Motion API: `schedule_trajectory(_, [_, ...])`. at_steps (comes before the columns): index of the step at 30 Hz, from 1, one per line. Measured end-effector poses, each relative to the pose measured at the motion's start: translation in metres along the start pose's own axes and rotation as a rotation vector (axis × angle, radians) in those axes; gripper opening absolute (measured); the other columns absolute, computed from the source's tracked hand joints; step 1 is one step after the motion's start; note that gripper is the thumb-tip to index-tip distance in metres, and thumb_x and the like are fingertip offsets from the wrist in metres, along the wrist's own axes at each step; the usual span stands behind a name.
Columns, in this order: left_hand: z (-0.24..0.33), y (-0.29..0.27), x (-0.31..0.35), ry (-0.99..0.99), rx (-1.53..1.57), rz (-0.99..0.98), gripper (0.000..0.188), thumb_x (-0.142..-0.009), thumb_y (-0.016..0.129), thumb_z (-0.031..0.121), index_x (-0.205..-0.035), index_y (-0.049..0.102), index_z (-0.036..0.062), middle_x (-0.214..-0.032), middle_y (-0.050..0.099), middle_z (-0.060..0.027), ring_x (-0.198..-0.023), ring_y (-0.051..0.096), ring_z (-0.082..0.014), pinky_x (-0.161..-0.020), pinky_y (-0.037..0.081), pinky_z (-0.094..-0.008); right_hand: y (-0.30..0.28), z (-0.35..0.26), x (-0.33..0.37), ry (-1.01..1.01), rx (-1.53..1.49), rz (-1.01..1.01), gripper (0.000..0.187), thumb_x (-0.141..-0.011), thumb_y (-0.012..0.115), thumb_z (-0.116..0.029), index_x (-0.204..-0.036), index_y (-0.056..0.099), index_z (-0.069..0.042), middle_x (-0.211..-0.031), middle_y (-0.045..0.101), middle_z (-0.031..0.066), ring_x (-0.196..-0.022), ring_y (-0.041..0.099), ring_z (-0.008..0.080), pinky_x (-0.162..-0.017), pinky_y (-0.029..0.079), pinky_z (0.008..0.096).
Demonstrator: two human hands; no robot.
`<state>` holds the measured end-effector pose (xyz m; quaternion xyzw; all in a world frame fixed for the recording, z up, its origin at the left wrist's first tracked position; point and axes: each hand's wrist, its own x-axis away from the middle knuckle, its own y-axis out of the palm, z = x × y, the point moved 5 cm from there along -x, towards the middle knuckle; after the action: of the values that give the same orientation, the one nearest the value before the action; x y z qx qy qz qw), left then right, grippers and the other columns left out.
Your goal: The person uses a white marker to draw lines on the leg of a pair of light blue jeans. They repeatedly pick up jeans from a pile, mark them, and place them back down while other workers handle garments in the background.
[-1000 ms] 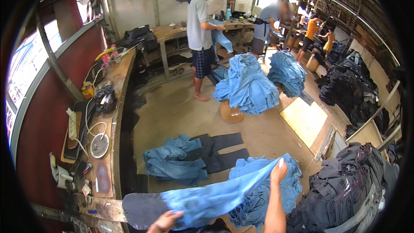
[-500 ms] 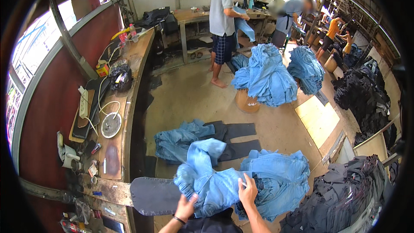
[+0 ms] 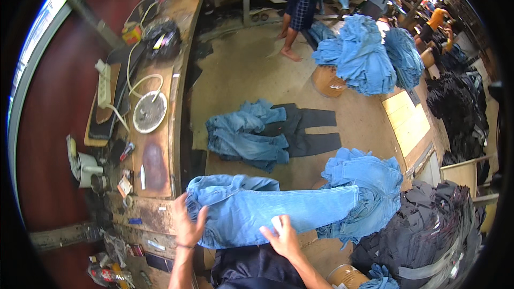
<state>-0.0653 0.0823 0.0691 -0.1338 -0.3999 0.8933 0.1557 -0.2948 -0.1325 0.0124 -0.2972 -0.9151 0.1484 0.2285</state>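
Observation:
A pair of light blue jeans (image 3: 267, 207) lies stretched out crosswise before me, its leg pointing right and its gathered waist end at the left. At that waist end my left hand (image 3: 188, 223) rests with thumb and fingers apart, touching the cloth's edge. My right hand (image 3: 285, 242) is over the near edge of the leg, pinching a small white piece (image 3: 277, 224) whose kind I cannot make out. The dark board that supported the jeans is hidden beneath them. To the right is a pile of blue jeans (image 3: 364, 187), partly under the leg's end.
A wooden bench (image 3: 174, 123) at left holds a round dish (image 3: 150, 112), a power strip (image 3: 104, 88) and a mug. Blue and dark trousers (image 3: 310, 128) lie on the floor ahead. Dark cloth stacks (image 3: 417, 230) stand at right. Beyond a jeans heap (image 3: 364, 56), other people work.
The jeans went from bunched up to spread flat, leg out to the right. My left hand moved left and opened; my right hand moved slightly left. The view tilted downward.

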Motion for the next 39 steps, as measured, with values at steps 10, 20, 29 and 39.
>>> schedule_trajectory(10, [0.085,0.193,-0.067,0.120,-0.167,-0.932,0.084,-0.105,0.040,0.072,-0.086,0.081,0.0001,-0.093,0.075,-0.0305,-0.093,0.074,-0.0479,-0.088,0.059,-0.0537,0.029,-0.029,0.021,-0.400,0.456,0.067,0.040,-0.097,0.069,0.000,-0.137,0.066,0.003,-0.104,0.078,0.0227,-0.079,0.077,0.0337,-0.069,0.060,0.0418])
schedule_trajectory(20, [0.084,0.229,-0.115,0.431,-0.110,-0.839,0.064,-0.107,0.046,0.064,-0.109,0.070,0.0053,-0.083,0.076,-0.0234,-0.085,0.075,-0.0437,-0.077,0.059,-0.0540,0.050,-0.039,-0.014,-0.598,0.593,0.199,0.045,-0.090,0.072,0.005,-0.135,0.066,0.006,-0.068,0.067,0.0085,-0.056,0.067,0.0220,-0.053,0.055,0.0360])
schedule_trajectory(29, [0.084,0.224,-0.114,0.443,-0.086,-0.782,0.057,-0.108,0.048,0.060,-0.108,0.067,0.0062,-0.080,0.075,-0.0230,-0.082,0.075,-0.0437,-0.074,0.058,-0.0549,0.052,-0.043,-0.022,-0.529,0.551,0.148,0.040,-0.089,0.070,0.006,-0.128,0.069,0.010,-0.097,0.078,0.0218,-0.070,0.076,0.0316,-0.062,0.060,0.0400])
schedule_trajectory(39, [0.080,0.227,-0.114,0.404,-0.100,-0.763,0.053,-0.108,0.049,0.057,-0.110,0.066,0.0064,-0.083,0.076,-0.0230,-0.084,0.075,-0.0430,-0.075,0.058,-0.0546,0.041,-0.038,0.026,-0.474,0.495,0.130,0.037,-0.088,0.071,0.004,-0.125,0.071,0.008,-0.097,0.079,0.0216,-0.071,0.077,0.0325,-0.064,0.061,0.0396])
